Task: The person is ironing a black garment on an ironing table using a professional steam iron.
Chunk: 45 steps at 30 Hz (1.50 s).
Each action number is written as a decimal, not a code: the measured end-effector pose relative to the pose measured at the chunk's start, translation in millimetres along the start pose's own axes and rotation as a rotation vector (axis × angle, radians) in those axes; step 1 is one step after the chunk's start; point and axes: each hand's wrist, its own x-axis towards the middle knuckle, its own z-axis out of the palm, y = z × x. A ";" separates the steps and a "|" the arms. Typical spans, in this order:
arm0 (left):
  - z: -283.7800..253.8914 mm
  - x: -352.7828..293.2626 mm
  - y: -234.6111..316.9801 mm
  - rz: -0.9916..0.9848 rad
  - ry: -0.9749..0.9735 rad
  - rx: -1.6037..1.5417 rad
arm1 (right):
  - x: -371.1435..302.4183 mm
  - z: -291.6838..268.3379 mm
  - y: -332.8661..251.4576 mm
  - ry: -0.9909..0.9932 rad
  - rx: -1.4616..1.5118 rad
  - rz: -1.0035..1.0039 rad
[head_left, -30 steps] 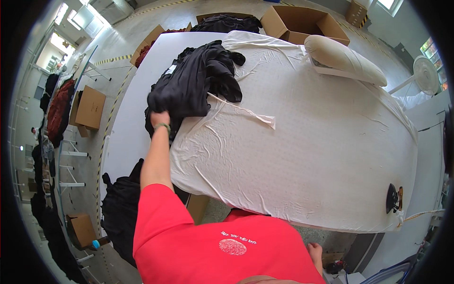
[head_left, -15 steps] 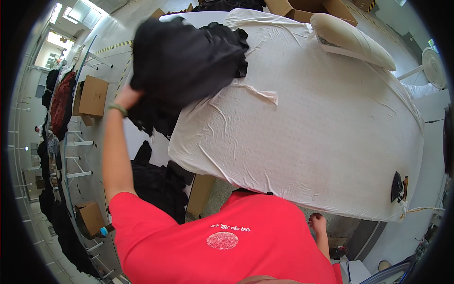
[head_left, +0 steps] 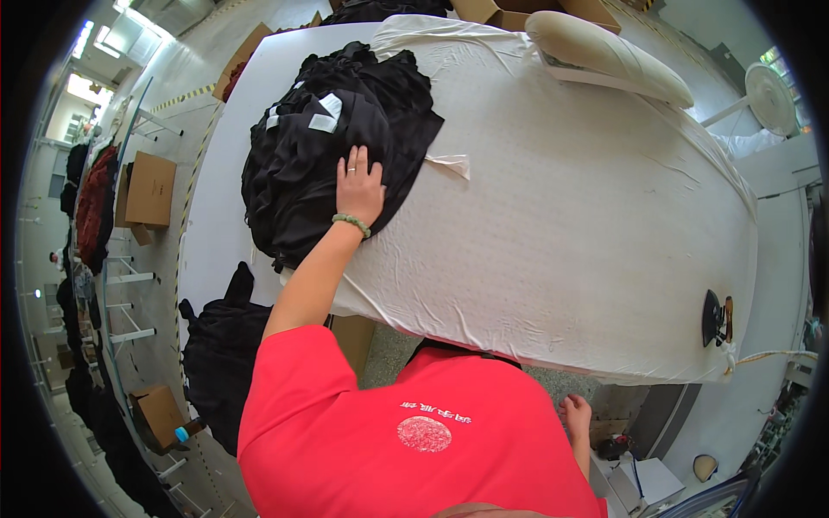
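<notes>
My left hand lies flat, fingers stretched out, on a heap of black garments at the left end of the padded table. It grips nothing. White labels show on top of the heap, just beyond my fingertips. My right hand hangs beside my body below the table's near edge, its fingers loosely apart and holding nothing. A narrow white cloth strip lies to the right of the heap.
A black iron stands at the table's right end, with a cord beside it. A padded pressing arm sits at the far right edge. More black garments lie at the near left. Cardboard boxes stand on the floor at left.
The black garment that my left hand held up in a blur now rests on the heap. My left hand has let go and moved right, onto the fabric. The labels have come into sight.
</notes>
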 end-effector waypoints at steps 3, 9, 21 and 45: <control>14.2 0.0 -6.3 -0.035 0.043 -0.085 | -7.7 3.6 41.4 -0.013 0.019 -0.010; -34.8 64.4 70.4 -0.787 0.345 -0.774 | 35.4 -20.1 173.8 -0.147 -0.378 0.009; -190.5 -28.8 486.9 0.092 -0.566 -1.394 | 89.7 -218.3 92.9 -0.040 -0.059 -0.074; 31.7 168.4 376.6 -0.135 -0.638 -0.495 | 240.0 -140.0 -341.6 0.183 -0.723 -0.893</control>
